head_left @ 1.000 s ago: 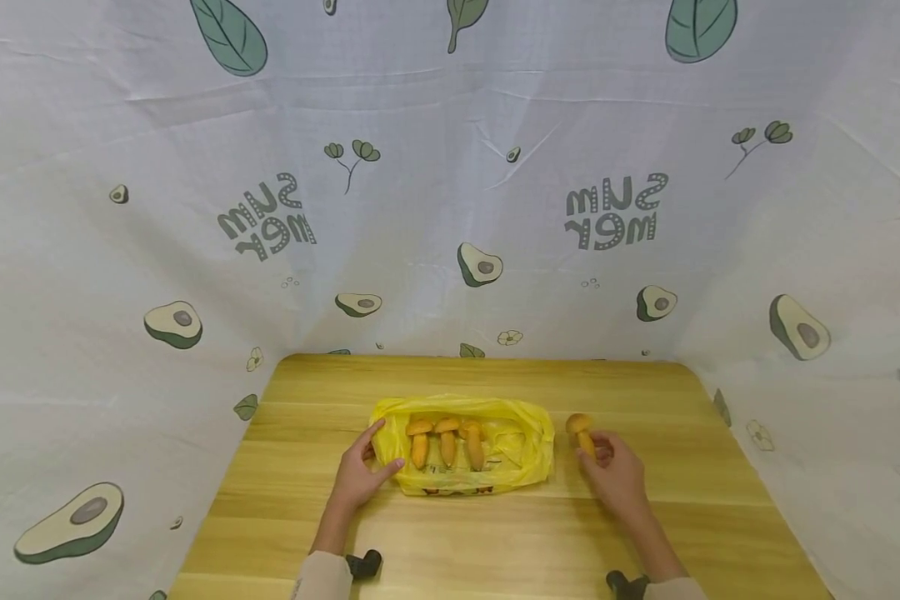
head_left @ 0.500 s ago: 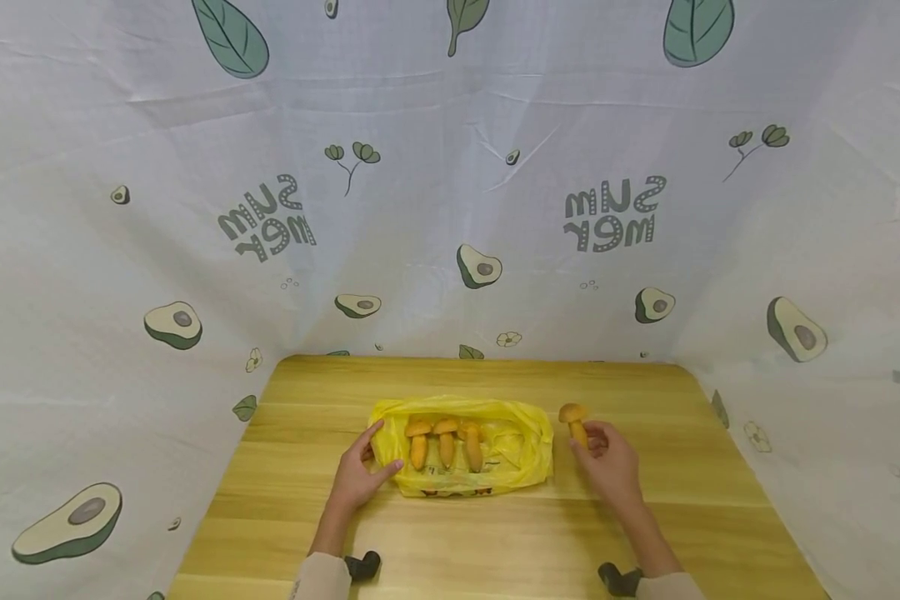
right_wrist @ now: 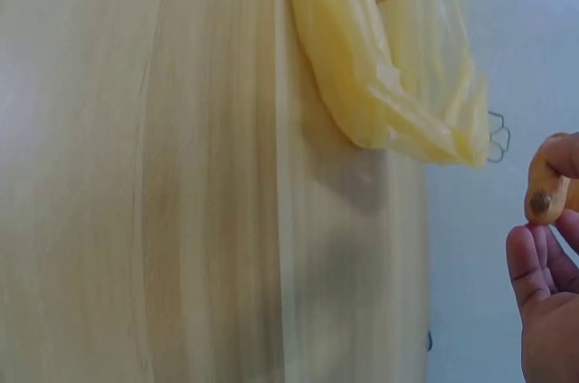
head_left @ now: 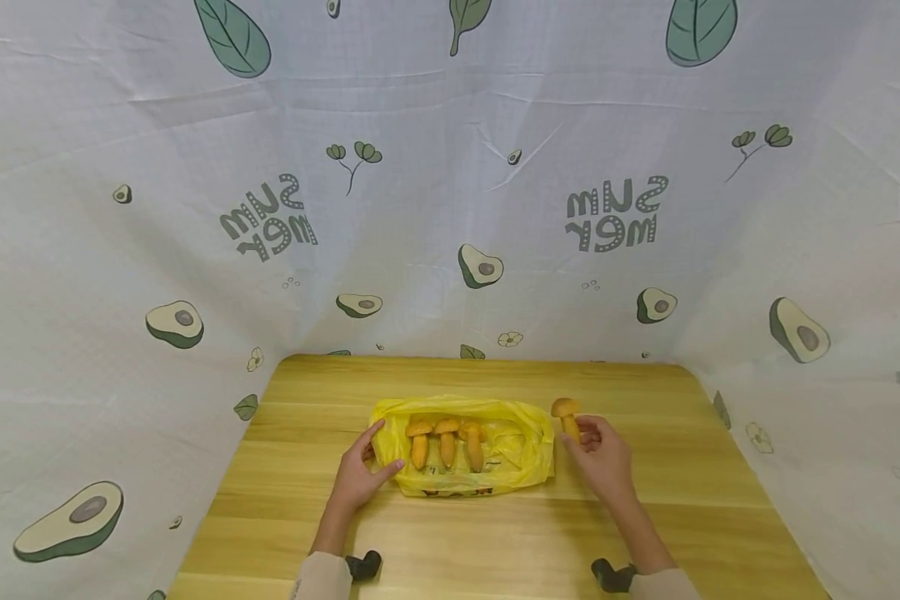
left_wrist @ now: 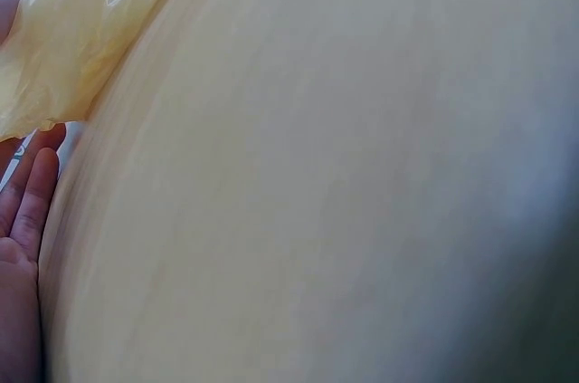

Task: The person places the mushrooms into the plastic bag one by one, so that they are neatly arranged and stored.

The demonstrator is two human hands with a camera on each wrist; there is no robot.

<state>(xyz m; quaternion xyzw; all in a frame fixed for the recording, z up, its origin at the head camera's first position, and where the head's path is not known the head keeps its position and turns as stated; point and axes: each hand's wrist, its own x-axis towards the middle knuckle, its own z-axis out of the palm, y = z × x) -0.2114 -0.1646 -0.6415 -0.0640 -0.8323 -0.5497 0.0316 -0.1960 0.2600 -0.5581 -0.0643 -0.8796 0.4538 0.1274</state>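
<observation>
A yellow plastic bag [head_left: 537, 475] lies spread on the table with its mouth facing up. Inside, to the left and middle, three orange-brown mushrooms [head_left: 447, 450] sit side by side, caps toward the back. My left hand [head_left: 356, 479] holds the bag's left end, thumb at the near rim and index finger at the left rim. Past the bag's right end, my right hand [head_left: 606, 458] pinches another mushroom [head_left: 566, 408] by its stem, cap up. The right wrist view shows the brownish stem end of this mushroom [right_wrist: 543, 188] between thumb and fingers.
The wooden table [head_left: 465, 550] extends around the bag on all sides. A white cloth [head_left: 420, 217] printed with avocados and leaves hangs behind the table and along both sides. Black wrist mounts [head_left: 363, 566] sit on both forearms.
My right hand has moved the mushroom left and slightly toward the back, closer to the bag's right end. The left hand and the bag have stayed in place.
</observation>
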